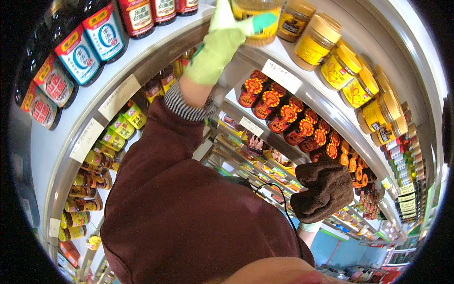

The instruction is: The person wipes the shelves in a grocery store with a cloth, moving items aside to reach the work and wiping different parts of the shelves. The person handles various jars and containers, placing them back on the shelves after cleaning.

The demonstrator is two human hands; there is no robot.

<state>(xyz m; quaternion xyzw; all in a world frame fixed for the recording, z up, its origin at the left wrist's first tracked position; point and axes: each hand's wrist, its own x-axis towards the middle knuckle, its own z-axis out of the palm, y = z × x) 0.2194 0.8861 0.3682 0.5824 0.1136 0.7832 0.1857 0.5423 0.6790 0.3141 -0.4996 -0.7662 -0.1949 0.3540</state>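
At the top edge, my left hand (227,32), in a pale green glove, grips a large jar with a yellow label (262,34). The glove's teal thumb tip lies across the jar's front, while the fingers run up beyond the picture's edge. The jar is over the front of the upper shelf (283,53); whether it rests there I cannot tell. To the right, a folded brown cloth (324,188) hangs at my right hand (312,226). Only a bit of green glove and the wrist show below it; the cloth hides the fingers.
Yellow-lidded jars (317,42) line the upper shelf at right; dark bottles (79,53) stand at left. Below are red-labelled jars (273,103) and small green-labelled jars (122,126). Paper tags (282,76) sit along the metal shelf edges. A black cord (285,198) hangs before my torso.
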